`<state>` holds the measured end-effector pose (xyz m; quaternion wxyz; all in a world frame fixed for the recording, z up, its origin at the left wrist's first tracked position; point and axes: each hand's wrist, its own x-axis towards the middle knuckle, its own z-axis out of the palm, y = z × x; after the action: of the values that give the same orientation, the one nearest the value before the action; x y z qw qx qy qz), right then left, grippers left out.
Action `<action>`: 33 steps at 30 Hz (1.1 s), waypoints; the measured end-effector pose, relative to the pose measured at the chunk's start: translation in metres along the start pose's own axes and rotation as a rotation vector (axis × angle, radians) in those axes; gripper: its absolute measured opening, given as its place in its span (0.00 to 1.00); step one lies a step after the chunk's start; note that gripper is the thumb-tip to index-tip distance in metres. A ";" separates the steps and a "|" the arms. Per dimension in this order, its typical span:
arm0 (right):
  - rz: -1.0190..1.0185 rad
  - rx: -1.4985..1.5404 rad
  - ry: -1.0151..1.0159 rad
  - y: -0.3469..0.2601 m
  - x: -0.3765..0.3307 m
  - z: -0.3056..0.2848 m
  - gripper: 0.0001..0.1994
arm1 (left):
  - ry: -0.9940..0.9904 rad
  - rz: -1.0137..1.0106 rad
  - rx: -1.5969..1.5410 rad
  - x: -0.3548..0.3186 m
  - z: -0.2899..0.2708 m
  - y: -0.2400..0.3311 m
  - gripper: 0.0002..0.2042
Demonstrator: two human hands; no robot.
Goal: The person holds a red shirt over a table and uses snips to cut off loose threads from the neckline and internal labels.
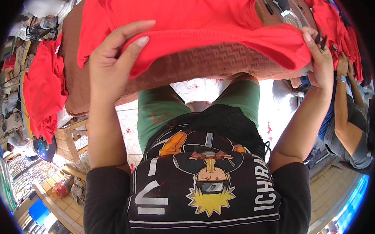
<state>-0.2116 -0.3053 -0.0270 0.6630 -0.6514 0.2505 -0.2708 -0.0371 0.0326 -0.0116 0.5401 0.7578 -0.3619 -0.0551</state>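
A red shirt (191, 14) of stretchy cloth lies over the brown-covered table, its near hem lifted and stretched between my hands. My left hand (115, 52) pinches the hem's left end between thumb and fingers. At the other end, my right hand (321, 59) grips the hem near the table's right corner. Dark pointed blades, like those of small thread snips (321, 41), stick up from my right hand; their handle is hidden. Between the hands the hem sags, showing a line of stitching along its edge.
The table (189, 66) has a brown patterned cover. More red garments lie at left (44, 91) and far right (333, 23). A dark pen-like object (266, 5) lies at the back. Another person's arm (343, 102) with a watch reaches in at right. A wooden stool (73, 137) stands at left.
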 end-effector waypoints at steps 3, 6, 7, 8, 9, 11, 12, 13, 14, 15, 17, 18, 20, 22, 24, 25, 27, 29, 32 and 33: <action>0.041 -0.038 -0.149 -0.010 0.001 -0.014 0.12 | -0.124 -0.128 -0.076 0.003 -0.011 0.004 0.11; 0.075 -0.301 -0.174 0.024 0.020 -0.012 0.13 | -0.243 -0.247 0.163 0.018 0.000 -0.026 0.12; 0.123 -0.421 -0.198 0.036 0.026 -0.009 0.13 | -0.250 -0.255 0.283 0.019 0.006 -0.054 0.12; 0.088 -0.476 -0.217 0.050 0.030 -0.006 0.12 | -0.254 -0.265 0.413 0.020 0.010 -0.065 0.12; 0.051 -0.530 -0.236 0.063 0.033 -0.002 0.12 | -0.233 -0.267 0.390 0.018 0.008 -0.071 0.13; 0.048 -0.583 -0.226 0.068 0.028 0.005 0.11 | -0.210 -0.277 0.327 0.015 0.010 -0.072 0.13; 0.070 -0.576 -0.202 0.065 0.026 0.007 0.11 | -0.208 -0.313 0.282 0.013 0.009 -0.069 0.13; 0.083 -0.569 -0.174 0.061 0.025 0.008 0.10 | -0.167 -0.209 0.368 0.014 0.010 -0.064 0.12; 0.072 -0.602 -0.170 0.062 0.026 0.008 0.10 | -0.124 -0.105 0.453 0.014 0.012 -0.061 0.12; 0.060 -0.634 -0.166 0.062 0.027 0.007 0.10 | -0.082 0.000 0.537 0.013 0.014 -0.056 0.11; 0.034 -0.703 -0.158 0.062 0.027 0.006 0.11 | -0.020 0.049 0.413 0.013 0.027 -0.035 0.09; 0.022 -0.738 -0.159 0.059 0.027 0.006 0.11 | 0.009 0.071 0.351 0.013 0.037 -0.029 0.08; 0.010 -0.770 -0.168 0.058 0.030 0.008 0.12 | -0.105 0.160 0.307 0.012 0.063 -0.028 0.07; 0.018 -0.775 -0.160 0.060 0.034 0.007 0.14 | -0.146 0.221 0.305 0.011 0.088 -0.038 0.07; -0.158 -0.968 -0.026 0.055 0.030 0.013 0.15 | -0.109 0.252 0.355 0.014 0.107 -0.054 0.08; -0.242 -1.061 0.042 0.054 0.025 0.018 0.16 | -0.099 0.240 0.364 0.014 0.112 -0.057 0.08; -0.233 -0.970 0.132 0.025 0.009 0.043 0.14 | -0.066 0.207 0.392 0.013 0.115 -0.061 0.08; -0.235 -0.835 0.090 0.014 -0.009 0.069 0.15 | -0.048 0.174 0.386 0.013 0.116 -0.058 0.08; -0.265 -0.560 -0.162 0.016 -0.030 0.108 0.19 | -0.041 0.153 0.425 0.013 0.117 -0.058 0.08; -0.278 -0.468 -0.243 0.019 -0.035 0.116 0.20 | -0.039 0.153 0.446 0.012 0.118 -0.058 0.08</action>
<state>-0.1566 -0.1966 -0.0441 0.4767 -0.8421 0.1334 -0.2140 -0.0556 -0.0575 -0.1059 0.3547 0.8276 -0.4320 0.0525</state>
